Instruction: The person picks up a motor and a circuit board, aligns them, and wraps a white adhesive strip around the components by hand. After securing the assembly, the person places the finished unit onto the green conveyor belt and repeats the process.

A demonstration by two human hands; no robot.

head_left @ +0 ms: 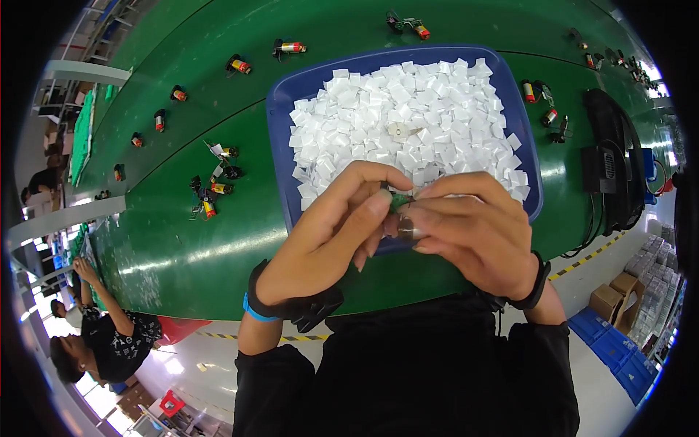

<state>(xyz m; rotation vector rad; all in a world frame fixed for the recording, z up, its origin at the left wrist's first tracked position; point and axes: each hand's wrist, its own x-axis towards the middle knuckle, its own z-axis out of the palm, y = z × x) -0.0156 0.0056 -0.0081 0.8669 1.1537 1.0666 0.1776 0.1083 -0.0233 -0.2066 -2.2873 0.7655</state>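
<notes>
Green bench (204, 269) under us; small green part (399, 199) sits btwn our hands, over near side of blue tray (279, 146); L hand (320, 244) pinches it w/ thumb & forefinger, R hand (477, 229) pinches its other side; looks mid-work, not yet set down; can't tell what's fixed on it, mostly hidden; tray's heaped w/ white squares (400, 95); red-&-yellow units (293, 47) lie apart along bench, done or waiting, can't tell

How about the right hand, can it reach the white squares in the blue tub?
Probably yes: the blue tub has no lid and the white squares lie close to the right hand. But its fingers look busy with a small green part.
</notes>
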